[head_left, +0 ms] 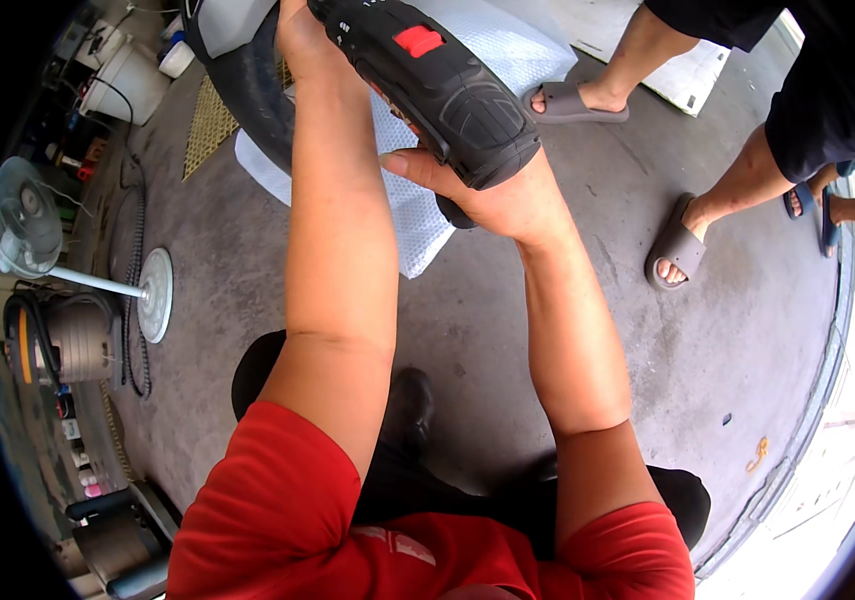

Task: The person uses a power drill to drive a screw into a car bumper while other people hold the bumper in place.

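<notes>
My right hand is wrapped round the handle of a black cordless drill with a red switch on top. The drill points away from me toward the upper left, its front end cut off by the picture's edge. Beside it, my left arm stretches straight ahead. Only the back part of my left hand shows at the top edge, close to the drill's front; its fingers are out of sight. A curved black part with a grey panel lies just left of that hand. Under the drill spreads white bubble wrap.
A standing fan and a metal canister vacuum with a hose are on the left, with white buckets behind. At right stand people in sandals, one foot near the bubble wrap. A white panel lies behind them.
</notes>
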`<state>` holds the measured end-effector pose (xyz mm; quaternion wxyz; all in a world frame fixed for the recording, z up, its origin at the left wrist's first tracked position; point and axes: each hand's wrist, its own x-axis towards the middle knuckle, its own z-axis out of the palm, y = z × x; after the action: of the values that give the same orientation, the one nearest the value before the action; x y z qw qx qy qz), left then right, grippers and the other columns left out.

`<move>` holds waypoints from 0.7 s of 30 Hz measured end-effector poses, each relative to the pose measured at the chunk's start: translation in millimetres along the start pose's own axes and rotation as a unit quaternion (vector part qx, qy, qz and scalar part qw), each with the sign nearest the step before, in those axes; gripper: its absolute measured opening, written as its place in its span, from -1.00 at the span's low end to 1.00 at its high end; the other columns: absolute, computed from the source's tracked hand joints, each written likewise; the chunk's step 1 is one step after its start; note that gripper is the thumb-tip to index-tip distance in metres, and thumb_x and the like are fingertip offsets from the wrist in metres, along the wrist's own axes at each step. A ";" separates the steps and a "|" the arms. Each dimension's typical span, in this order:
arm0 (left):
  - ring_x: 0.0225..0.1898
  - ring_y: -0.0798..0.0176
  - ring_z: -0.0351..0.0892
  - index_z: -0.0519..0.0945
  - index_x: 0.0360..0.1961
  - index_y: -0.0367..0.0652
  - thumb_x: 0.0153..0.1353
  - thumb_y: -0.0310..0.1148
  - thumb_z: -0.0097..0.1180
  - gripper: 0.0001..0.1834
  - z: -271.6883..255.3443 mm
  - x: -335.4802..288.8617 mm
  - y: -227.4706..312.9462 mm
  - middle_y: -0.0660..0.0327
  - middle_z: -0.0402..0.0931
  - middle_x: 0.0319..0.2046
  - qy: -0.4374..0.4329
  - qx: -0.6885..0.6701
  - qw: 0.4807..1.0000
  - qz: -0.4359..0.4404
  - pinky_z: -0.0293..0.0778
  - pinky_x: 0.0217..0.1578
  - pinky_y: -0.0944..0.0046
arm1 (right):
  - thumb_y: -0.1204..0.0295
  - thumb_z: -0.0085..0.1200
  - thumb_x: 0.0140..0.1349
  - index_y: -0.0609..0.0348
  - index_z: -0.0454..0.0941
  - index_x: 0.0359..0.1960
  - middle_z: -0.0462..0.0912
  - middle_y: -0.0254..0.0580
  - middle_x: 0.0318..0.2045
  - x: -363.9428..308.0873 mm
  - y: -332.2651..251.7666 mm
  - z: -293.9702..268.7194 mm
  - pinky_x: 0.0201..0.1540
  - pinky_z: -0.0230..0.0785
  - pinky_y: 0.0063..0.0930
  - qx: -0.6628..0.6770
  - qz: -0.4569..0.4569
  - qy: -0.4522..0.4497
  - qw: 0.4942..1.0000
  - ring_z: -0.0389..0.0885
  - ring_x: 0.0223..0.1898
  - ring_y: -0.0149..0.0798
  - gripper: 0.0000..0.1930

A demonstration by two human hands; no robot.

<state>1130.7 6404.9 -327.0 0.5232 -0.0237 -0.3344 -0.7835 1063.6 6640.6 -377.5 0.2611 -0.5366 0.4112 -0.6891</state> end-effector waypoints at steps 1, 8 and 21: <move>-0.51 0.25 0.43 0.47 -0.36 -0.12 0.38 0.18 0.05 -0.47 1.4 -2.3 -1.0 0.24 0.43 -0.55 0.000 -0.001 1.000 -0.001 0.47 -0.42 0.29 | 0.40 0.52 -0.04 0.25 0.60 -0.10 0.71 -0.27 -0.33 -0.1 -0.9 0.1 -0.11 0.54 -0.42 -0.001 0.001 0.000 1.000 0.64 -0.30 -0.39 -0.54; -0.50 0.23 0.48 0.50 -0.29 -0.15 0.39 0.24 -0.04 -0.42 -2.9 -1.3 2.7 0.22 0.47 -0.52 0.017 -0.008 1.000 0.021 0.48 -0.47 0.29 | 0.40 0.51 -0.01 0.24 0.59 0.01 0.73 -0.24 -0.22 1.4 -8.8 2.6 -0.09 0.54 -0.41 -0.042 -0.012 0.002 0.999 0.65 -0.20 -0.40 -0.48; -0.52 0.21 0.55 0.51 -0.27 -0.16 0.36 0.36 -0.16 -0.30 -3.0 -7.8 13.0 0.19 0.54 -0.48 -0.061 0.116 0.991 -0.032 0.52 -0.50 0.25 | 0.34 0.58 -0.09 0.26 0.62 -0.17 0.70 -0.27 -0.33 6.0 -28.1 10.8 -0.12 0.53 -0.40 0.031 0.020 0.004 0.999 0.63 -0.27 -0.36 -0.52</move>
<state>1146.0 6406.6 -325.8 0.4753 0.0001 -0.4552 -0.7529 1074.5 6647.5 -349.6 0.2896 -0.5171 0.4017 -0.6982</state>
